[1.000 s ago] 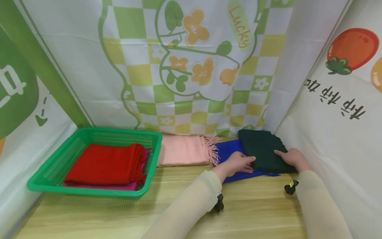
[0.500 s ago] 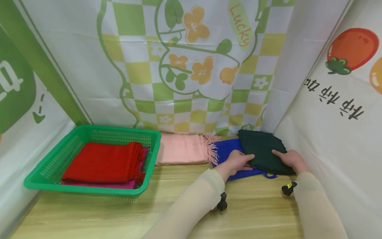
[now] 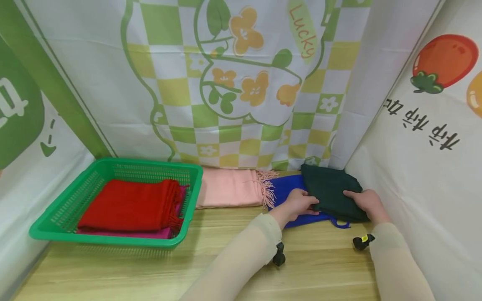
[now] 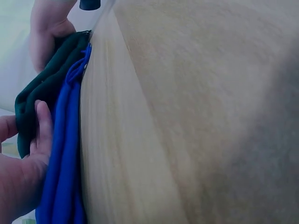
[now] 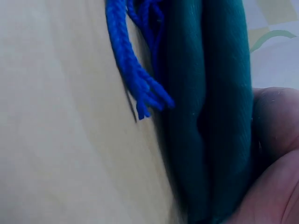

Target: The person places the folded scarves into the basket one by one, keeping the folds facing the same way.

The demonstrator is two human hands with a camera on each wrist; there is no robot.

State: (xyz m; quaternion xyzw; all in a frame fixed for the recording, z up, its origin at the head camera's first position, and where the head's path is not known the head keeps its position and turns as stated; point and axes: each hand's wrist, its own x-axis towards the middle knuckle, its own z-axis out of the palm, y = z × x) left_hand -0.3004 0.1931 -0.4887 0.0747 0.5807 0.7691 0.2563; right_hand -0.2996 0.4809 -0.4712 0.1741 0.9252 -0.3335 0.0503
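Note:
A folded dark green scarf point(image 3: 333, 192) lies partly over a folded blue scarf point(image 3: 286, 187) at the back right of the table. My left hand point(image 3: 297, 205) pinches the green scarf's left edge, thumb on top; in the left wrist view its fingers point(image 4: 44, 126) reach under that edge, beside the blue scarf. The right hand point(image 3: 370, 204) grips the opposite edge with its thumb on top, its other fingers mostly hidden. Thick green folds point(image 5: 224, 102) fill the middle of the right wrist view, next to twisted blue fringe point(image 5: 133, 74).
A green plastic basket point(image 3: 113, 239) on the left holds a folded red scarf point(image 3: 124, 205) over a magenta one. A folded pink scarf point(image 3: 229, 188) with fringe lies between basket and blue scarf. Fabric walls point(image 3: 241, 146) bound the wooden table point(image 3: 226, 242) at back and sides.
My right hand has shifted slightly left and down, drawing the green scarf's right edge inward. A strand of blue fringe now curls out below the green scarf. The left hand keeps nearly its place.

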